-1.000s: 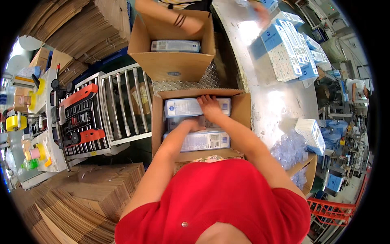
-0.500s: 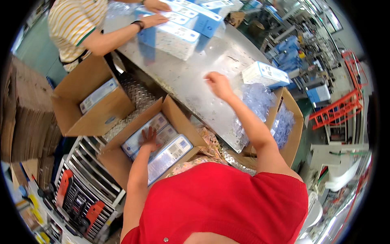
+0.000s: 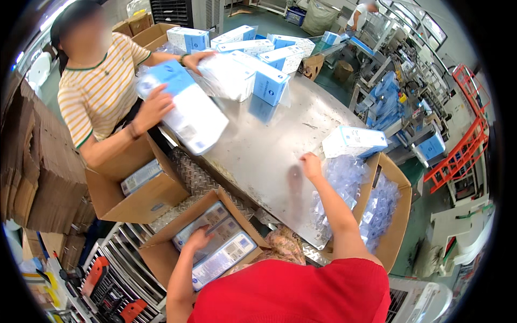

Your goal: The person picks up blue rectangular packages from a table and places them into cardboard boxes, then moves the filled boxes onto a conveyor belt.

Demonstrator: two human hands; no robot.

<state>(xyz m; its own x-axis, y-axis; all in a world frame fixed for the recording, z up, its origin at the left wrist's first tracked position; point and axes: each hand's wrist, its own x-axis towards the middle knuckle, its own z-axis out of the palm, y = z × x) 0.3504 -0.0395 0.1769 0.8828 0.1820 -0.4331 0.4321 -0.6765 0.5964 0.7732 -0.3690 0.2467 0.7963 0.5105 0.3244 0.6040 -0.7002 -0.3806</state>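
My left hand reaches down into an open cardboard carton in front of me. Its fingers are partly bent, apart, and rest on the long printed boxes inside, gripping none. One white-and-blue box lies along the carton's near side, with grey-blue boxes beside it. Above the metal table hovers my right hand, fingers curled together; anything within them is too small to make out. Nearest to it are a white-and-blue box and a heap of clear plastic pieces.
Across the table a co-worker in a striped shirt holds a blue-and-white box near several others. A second carton stands to the left, beside stacked flat cardboard. At right, another carton contains clear plastic pieces. Machinery stands beyond.
The view has tilted up. My left hand's spread fingers have drawn in over the boxes. My right hand has come nearer the plastic heap. The co-worker has lifted a box off the table.
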